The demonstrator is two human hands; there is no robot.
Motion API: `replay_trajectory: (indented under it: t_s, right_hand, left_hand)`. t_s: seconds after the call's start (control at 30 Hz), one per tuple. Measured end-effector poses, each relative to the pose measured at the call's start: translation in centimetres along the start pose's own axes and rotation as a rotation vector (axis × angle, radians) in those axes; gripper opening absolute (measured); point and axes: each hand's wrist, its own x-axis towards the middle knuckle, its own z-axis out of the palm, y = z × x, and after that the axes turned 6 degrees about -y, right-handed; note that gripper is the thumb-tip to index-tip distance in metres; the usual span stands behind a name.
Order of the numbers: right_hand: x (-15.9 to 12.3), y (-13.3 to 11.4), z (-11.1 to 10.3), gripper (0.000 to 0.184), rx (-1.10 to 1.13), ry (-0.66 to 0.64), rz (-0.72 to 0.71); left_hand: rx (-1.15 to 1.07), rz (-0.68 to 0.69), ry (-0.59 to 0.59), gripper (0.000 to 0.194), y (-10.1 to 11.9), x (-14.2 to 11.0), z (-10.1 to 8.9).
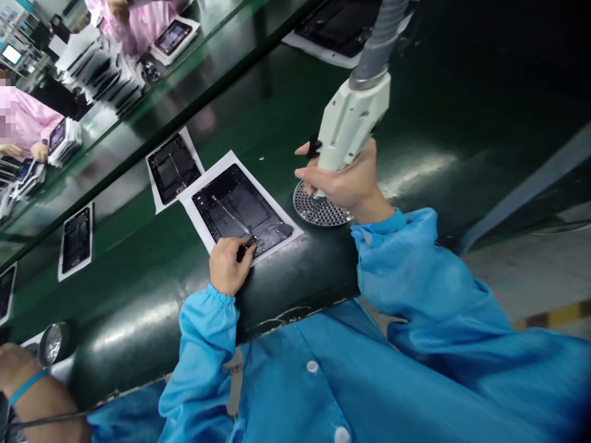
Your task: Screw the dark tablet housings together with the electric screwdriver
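My right hand [353,184] is wrapped round a pale electric screwdriver [353,117], which hangs from a grey sleeve at its top. Its tip points down at a round perforated metal plate [323,212] on the green bench. At the near edge of a black tablet back shell [244,200], the thumb and fingers of my left hand [229,264] close on a small circuit board [252,242]. A thin ribbon cable [231,212] runs across the shell from the board. White sheeting [196,224] lies under the shell.
Another black shell [175,166] lies just beyond mine, and one more [77,240] sits further left. At the lower left is a co-worker's arm [50,400] beside a round metal dish [53,344]. People in pink work across the bench near stacked sheets [101,67].
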Motion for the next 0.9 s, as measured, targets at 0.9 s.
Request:
replay_trajectory:
  t_s: [0.9]
  right_hand:
    - [0.1,0.1,0.1,0.021,0.048,0.009,0.003]
  left_hand:
    - [-0.170,-0.230,-0.210,0.012,2.0,0.9,-0.5]
